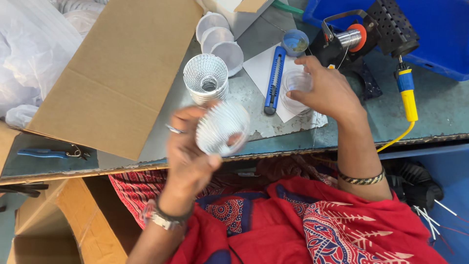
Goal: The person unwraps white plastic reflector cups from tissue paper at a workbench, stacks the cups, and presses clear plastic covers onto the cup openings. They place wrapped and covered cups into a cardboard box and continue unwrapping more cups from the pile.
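Note:
My left hand holds a silver ribbed reflector cup above the near edge of the bench, its outside facing me. My right hand rests on a stack of clear plastic lens caps standing on a white paper sheet. A stack of faceted silver reflector cups stands upright just behind my left hand. A blue utility knife lies between that stack and the clear caps.
A large cardboard flap covers the left of the bench, with blue-handled pliers beside it. Several white discs sit at the back. A solder spool stand, a yellow-handled soldering iron and a blue bin stand right.

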